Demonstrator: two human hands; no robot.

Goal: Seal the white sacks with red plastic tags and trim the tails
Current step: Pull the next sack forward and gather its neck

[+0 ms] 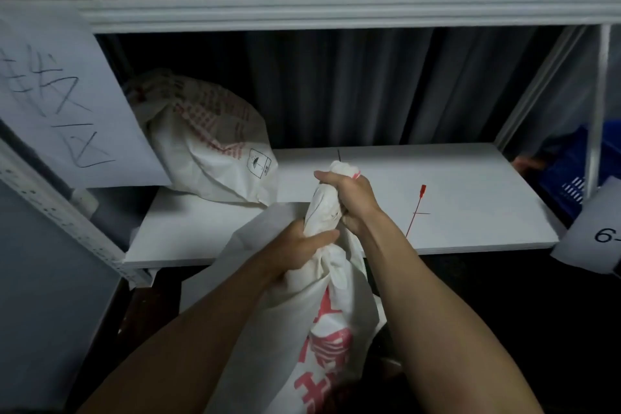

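Step in hand: gathering the neck, no tag on yet. Your left hand (302, 245) grips the white sack (336, 329) low on the bunched neck; your right hand (351, 198) clenches it just below the mouth. The sack stands before the shelf (470, 178). A red plastic tag (416, 210) lies there (near your right hand). Next, probably: keep the left grip and free the right for the tag.

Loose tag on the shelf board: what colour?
The tag is red, seen best in the head view.
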